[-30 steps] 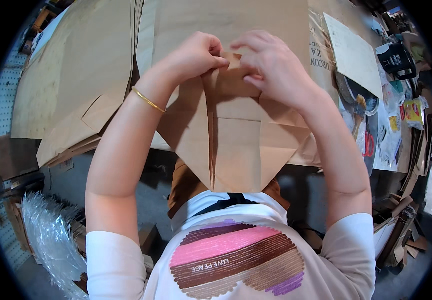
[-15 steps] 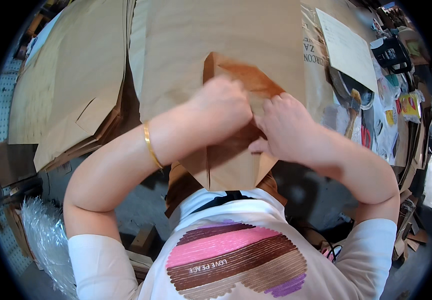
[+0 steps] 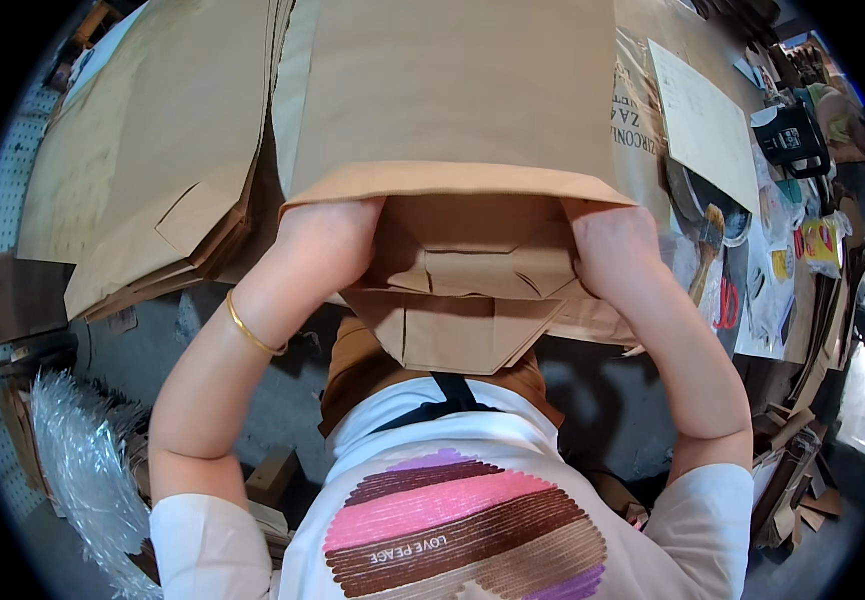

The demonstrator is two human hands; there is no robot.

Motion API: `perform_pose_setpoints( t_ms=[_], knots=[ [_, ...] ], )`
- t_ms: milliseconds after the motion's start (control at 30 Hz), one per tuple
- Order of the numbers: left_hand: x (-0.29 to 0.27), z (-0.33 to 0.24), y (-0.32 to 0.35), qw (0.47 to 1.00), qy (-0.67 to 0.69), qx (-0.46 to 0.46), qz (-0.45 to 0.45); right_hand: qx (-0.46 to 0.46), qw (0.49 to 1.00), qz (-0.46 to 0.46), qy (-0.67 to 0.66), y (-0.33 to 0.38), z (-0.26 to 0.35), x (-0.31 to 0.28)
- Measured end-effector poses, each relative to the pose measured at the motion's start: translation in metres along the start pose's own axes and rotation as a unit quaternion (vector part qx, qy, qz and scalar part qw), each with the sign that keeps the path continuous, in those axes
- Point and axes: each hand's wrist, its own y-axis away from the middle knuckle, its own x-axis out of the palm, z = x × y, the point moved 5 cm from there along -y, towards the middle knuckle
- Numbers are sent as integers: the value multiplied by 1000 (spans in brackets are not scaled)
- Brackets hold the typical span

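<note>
The desk (image 3: 652,60) fills the upper part of the view and is covered almost wholly by brown paper. A stack of large brown paper sheets (image 3: 142,160) lies on its left part, the edges fanned and overhanging the near side. Beside it, at centre, lies the brown paper bag (image 3: 452,110) being worked on: a large flat bag, its body lying away from the person, its open near end facing the person at the desk's near edge. The bag's upper layer ends in a straight folded lip; below it the folded bottom panels (image 3: 462,300) show, creased into a pointed flap that hangs over the desk edge toward the person's chest.

The left hand (image 3: 327,245) is pushed under the lip at the bag's left corner; its fingers are hidden inside the paper, so their spread cannot be told. A thin gold bangle (image 3: 250,330) sits on that wrist. The right hand (image 3: 607,245) is likewise tucked under the lip at the right corner, fingers hidden, their position not determinable.

On the right part of the desk lie a pale paper sheet (image 3: 702,125), a brush with a wooden handle (image 3: 704,255) and red-handled scissors (image 3: 727,305).
</note>
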Motion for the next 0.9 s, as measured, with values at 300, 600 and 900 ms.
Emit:
perform_pose_setpoints(
  t_ms=[300, 600, 900],
  knots=[
    [-2, 16, -16, 918, 337, 131, 166, -175, 928, -149, -295, 5, -1, -15],
    [5, 5, -16, 964, 261, 47, 1, -142, 840, -455, -260, 37, -16, -12],
    [-8, -33, 2, 992, 49, 117, -5, 40, 918, -391, -60, 108, -163, 137]
  ],
)
